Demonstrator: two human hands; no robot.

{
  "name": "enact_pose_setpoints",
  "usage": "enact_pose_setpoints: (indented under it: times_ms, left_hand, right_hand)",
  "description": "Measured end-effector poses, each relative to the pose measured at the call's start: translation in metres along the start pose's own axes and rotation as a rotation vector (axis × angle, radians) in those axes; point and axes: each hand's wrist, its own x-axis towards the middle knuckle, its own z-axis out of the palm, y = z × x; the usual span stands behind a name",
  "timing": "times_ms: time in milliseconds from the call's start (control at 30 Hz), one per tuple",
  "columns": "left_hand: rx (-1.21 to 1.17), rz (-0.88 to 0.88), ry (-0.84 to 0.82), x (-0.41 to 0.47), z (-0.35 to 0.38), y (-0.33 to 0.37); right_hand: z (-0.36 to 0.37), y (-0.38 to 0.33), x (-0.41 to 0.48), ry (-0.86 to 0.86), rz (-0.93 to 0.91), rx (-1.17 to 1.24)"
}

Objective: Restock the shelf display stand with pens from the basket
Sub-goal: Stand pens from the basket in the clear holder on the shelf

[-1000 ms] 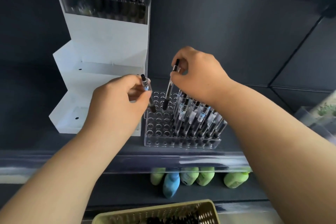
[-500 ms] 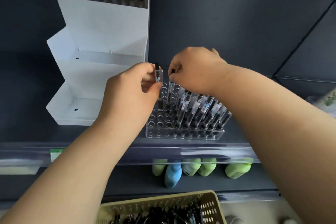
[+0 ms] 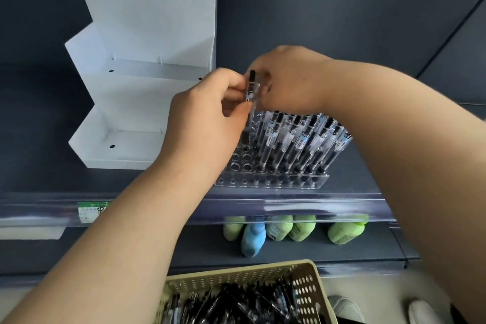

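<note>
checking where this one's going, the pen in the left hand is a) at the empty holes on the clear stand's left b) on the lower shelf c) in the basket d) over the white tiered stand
a: the left hand holds the pen upright, its tip down among the empty holes at the left of the clear stand, beside the standing pens.

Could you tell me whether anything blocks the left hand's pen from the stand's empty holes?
Nothing visible does: the pen in the left hand has its tip at free holes of the clear stand.
</note>
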Motion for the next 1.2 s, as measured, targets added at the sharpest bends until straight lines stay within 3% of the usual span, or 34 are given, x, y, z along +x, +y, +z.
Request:
enact_pose_setpoints:
  times_ms: [200, 267, 667, 867, 1200]
  left_hand:
    - [0.053, -0.063, -0.109, -0.002, 0.013, -0.013]
    - [0.075, -0.083, -0.107, -0.002, 0.016, -0.016]
    - [0.109, -0.095, -0.102, -0.001, 0.026, -0.019]
    - [0.216, -0.101, -0.122, -0.001, 0.022, -0.022]
    - [0.676, 0.192, -0.251, -0.069, -0.013, -0.009]
  right_hand:
    - [0.010, 0.011, -0.020, 0.239, 0.005, 0.302]
    - [0.015, 0.009, -0.023, 0.247, 0.011, 0.348]
    - [0.020, 0.010, -0.019, 0.258, -0.004, 0.267]
    - [0.018, 0.014, -0.037, 0.469, -0.036, 0.313]
    - [0.085, -0.008, -0.124, 0.641, -0.080, 0.221]
